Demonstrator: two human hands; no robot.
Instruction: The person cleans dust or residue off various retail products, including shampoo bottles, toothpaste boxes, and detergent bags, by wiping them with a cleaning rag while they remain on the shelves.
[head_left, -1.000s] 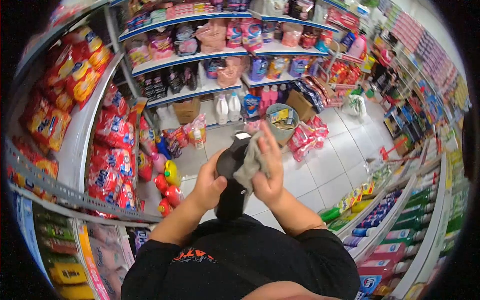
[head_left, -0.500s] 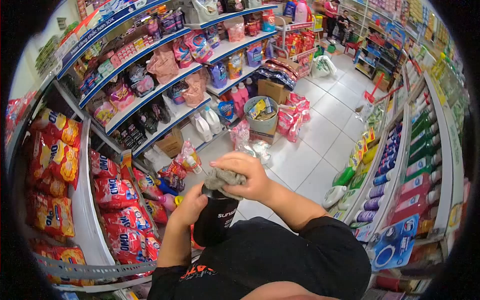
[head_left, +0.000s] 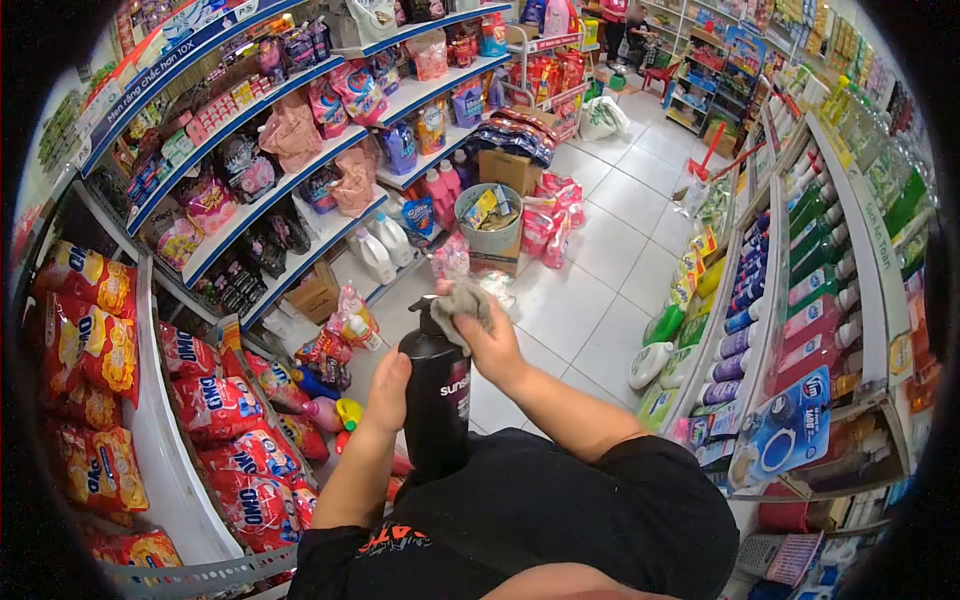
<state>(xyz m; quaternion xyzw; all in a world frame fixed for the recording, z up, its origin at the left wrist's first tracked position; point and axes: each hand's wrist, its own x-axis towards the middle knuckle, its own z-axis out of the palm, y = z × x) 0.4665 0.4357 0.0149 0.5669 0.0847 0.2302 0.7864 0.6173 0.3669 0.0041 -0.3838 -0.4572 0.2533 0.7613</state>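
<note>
standing between both hands (head_left: 436, 370), the black pump bottle (head_left: 438, 400) leans slightly.

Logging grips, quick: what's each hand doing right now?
Left hand: closed on the black bottle.
Right hand: closed on the grey cloth, beside the pump.

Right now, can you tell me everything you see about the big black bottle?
The black bottle looks like smooth, shiny plastic, with rounded shoulders and a black pump on top. Pale letters on its side begin "suns"; the rest is too small or turned away to read. It stands nearly upright in front of the person's black shirt. The left hand holds its side, while the right hand presses a crumpled grey cloth by the pump. I can't tell how full it is.
</note>
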